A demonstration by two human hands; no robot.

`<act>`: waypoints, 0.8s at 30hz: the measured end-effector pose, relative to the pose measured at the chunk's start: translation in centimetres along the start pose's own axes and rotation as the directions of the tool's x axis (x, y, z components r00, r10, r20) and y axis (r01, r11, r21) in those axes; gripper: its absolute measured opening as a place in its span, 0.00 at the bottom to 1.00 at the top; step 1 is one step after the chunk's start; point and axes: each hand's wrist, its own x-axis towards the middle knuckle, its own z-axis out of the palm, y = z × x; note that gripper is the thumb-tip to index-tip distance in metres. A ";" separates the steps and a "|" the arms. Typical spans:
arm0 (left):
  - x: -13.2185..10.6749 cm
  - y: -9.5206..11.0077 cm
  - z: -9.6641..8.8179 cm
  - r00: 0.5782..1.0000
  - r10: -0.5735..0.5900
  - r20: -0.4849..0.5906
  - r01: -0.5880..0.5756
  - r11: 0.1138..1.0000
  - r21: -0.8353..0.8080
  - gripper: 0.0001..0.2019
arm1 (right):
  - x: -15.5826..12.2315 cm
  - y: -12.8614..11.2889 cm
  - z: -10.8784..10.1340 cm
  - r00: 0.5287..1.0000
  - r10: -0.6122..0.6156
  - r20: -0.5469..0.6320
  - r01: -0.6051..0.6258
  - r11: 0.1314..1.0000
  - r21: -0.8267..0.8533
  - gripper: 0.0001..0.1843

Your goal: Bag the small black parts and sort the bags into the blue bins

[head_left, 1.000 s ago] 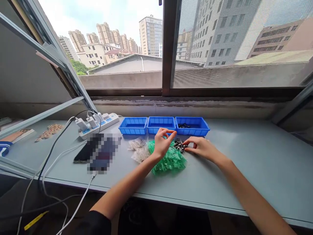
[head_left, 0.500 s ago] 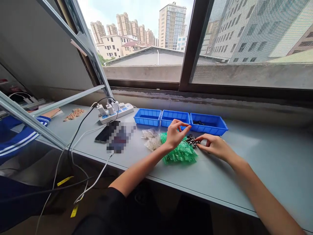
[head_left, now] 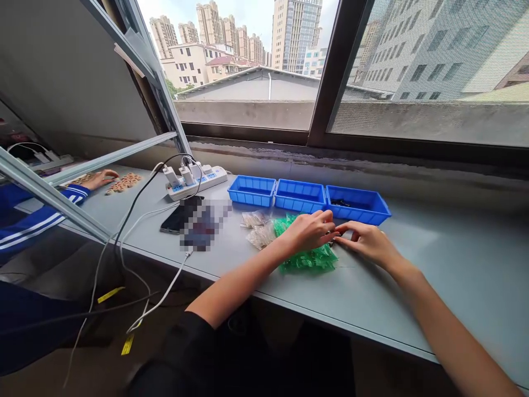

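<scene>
My left hand (head_left: 312, 229) reaches over the green plastic pieces (head_left: 309, 262), its fingers pinched together and pointing right. Opposite it, my right hand (head_left: 367, 242) is closed in a pinch, with its fingertips almost meeting those of the left. Something small and dark shows between the two sets of fingertips, too covered to name. The pile of small black and silvery parts there is mostly hidden by my hands. Left of the green pieces lie clear whitish pieces (head_left: 261, 236) in two small heaps.
Three blue bins stand in a row behind my hands: left (head_left: 251, 197), middle (head_left: 298, 203) and right (head_left: 367, 212), the right one holding some dark parts. Leftward are a phone (head_left: 176, 220), a power strip (head_left: 198, 182), cables and a metal frame. Another person's hand (head_left: 101, 177) is beside tan pieces (head_left: 124, 183).
My left hand has moved right and down from above the green pieces to meet my right fingertips. The other person's hand has come into view at the left. The camera view has shifted slightly.
</scene>
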 end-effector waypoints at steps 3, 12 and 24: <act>-0.1 -0.2 0.3 1.000 0.009 -0.018 -0.009 1.000 -0.025 0.07 | 0.0 0.1 0.0 1.000 0.001 -0.015 -0.001 1.000 -0.019 0.16; -0.1 0.1 0.1 0.996 0.031 0.082 -0.047 0.978 0.205 0.11 | 0.2 0.8 0.4 0.998 -0.016 -0.057 0.017 1.000 0.022 0.21; -0.3 -0.8 -0.2 1.000 0.003 0.017 -0.007 0.963 0.268 0.13 | 0.3 -0.3 0.2 0.992 -0.014 -0.124 0.035 0.985 0.169 0.28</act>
